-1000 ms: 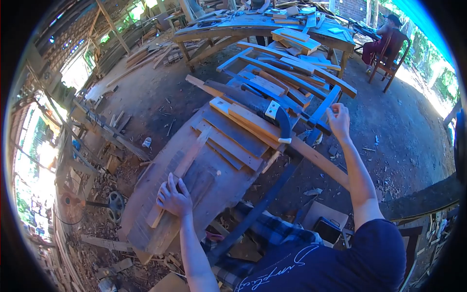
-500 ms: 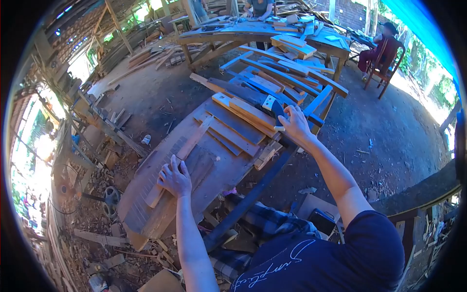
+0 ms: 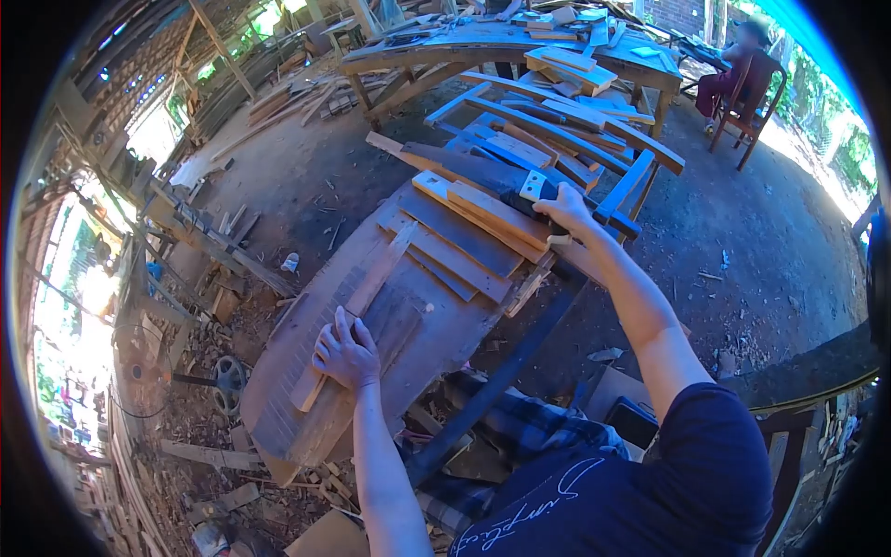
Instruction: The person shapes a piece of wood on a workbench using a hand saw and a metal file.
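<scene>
My left hand point(image 3: 347, 355) lies over a narrow wooden strip point(image 3: 379, 278), its fingers curled round the edges. The strip runs lengthwise on a wide wooden board point(image 3: 278, 348) that has rows of marks along its left side. My right hand point(image 3: 568, 212) is closed on the black handle of a handsaw point(image 3: 464, 174), beside a pale plate with dark dots. The saw's dark blade points away to the left, over the far end of the work surface. Between my hands lie several flat wood pieces point(image 3: 450, 255).
Behind the saw, wooden frame parts point(image 3: 557, 130) are stacked toward a long table point(image 3: 418, 60) loaded with lumber. A person sits on a wooden chair point(image 3: 750, 107) at the far right. Scrap wood and a wheel point(image 3: 229, 373) are on the ground at left.
My right hand has gone from loosely bent fingers at the saw's handle to a grip around it. My left hand stays on the strip. The whole view has shifted slightly.
</scene>
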`<state>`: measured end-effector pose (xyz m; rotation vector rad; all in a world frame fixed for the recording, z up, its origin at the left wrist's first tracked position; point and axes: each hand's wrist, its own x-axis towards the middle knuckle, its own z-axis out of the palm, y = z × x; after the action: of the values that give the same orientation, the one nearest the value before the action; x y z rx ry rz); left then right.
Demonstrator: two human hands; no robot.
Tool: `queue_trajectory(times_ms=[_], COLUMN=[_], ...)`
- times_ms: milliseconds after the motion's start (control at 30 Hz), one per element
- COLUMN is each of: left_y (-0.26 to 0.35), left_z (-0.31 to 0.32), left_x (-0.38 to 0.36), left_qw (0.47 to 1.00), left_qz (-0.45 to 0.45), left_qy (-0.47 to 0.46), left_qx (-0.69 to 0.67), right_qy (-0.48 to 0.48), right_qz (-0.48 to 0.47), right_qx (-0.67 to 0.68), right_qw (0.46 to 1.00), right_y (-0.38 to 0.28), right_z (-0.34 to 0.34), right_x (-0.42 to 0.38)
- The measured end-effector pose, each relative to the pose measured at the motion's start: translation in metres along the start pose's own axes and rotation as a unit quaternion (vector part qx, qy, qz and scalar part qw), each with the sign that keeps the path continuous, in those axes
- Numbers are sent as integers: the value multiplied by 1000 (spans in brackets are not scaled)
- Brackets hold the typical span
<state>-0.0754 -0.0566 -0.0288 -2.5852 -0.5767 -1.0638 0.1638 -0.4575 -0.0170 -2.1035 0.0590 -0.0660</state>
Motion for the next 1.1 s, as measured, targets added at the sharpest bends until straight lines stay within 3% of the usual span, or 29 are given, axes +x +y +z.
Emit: queue_trajectory(times_ms=[167,267,333,467,533,600,667,733,833,900,1100], left_y=[0,0,0,0,0,0,1,1,1,0,1], left_z=[1,1,2,2,2,1,1,1,0,0,0], left_x=[0,0,0,0,0,0,-1,0,0,0,1], left_qw=[1000,999,999,999,999,999,1000,999,999,999,999], left_qz=[0,10,8,9,14,10,7,7,13,10,12], left_qy=[-9,5,11,9,18,9,0,-4,3,5,7], left_qx=[20,37,36,41,33,32,30,32,35,31,31], right_qy=[17,55,32,-31,55,26,171,146,67,-65,-99], right_qz=[7,13,7,58,-17,17,-103,-126,-104,-86,-60], right_qx=[126,105,136,-15,-345,-367,-388,-403,-316,-304,-238], right_qw=[992,993,990,998,937,930,900,895,941,946,964], right_y=[-4,26,27,4,-2,-11,-22,-34,-49,-46,-24], right_z=[-18,-22,-32,-52,-49,-40,-23,-12,2,10,19], right_x=[-1,33,41,32,27,18,1,3,-4,-3,11])
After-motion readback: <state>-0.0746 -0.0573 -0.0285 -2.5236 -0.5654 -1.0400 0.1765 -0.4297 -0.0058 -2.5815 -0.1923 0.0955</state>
